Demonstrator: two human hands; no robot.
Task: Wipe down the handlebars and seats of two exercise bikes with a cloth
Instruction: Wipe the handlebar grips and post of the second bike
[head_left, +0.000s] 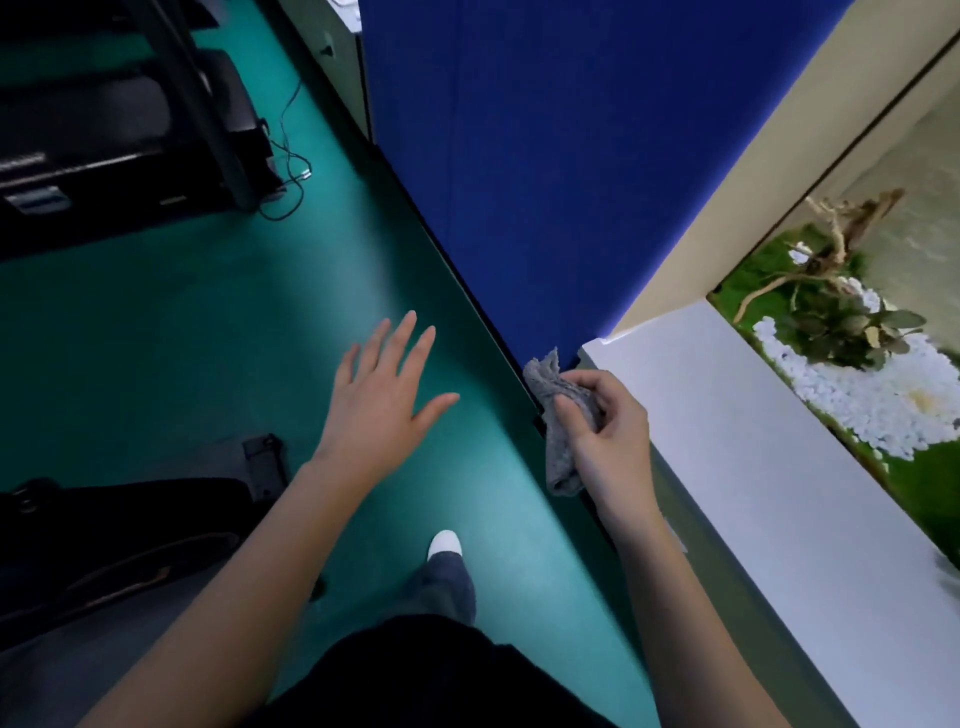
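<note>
My right hand (605, 421) grips a crumpled grey cloth (563, 431) in front of the corner of a white ledge; the cloth's end hangs below the fingers. My left hand (382, 395) is held out flat over the green floor, fingers spread, holding nothing. Dark exercise equipment (119, 135) stands at the upper left, and part of another dark machine (130, 530) lies at the lower left. No handlebar or seat is plainly visible.
A blue partition wall (545, 156) rises ahead. A white ledge (779, 467) runs along the right, with plants and white pebbles (852, 364) behind it. A black cable (291, 171) trails on the green floor (208, 312). My leg and white shoe (445, 545) are below.
</note>
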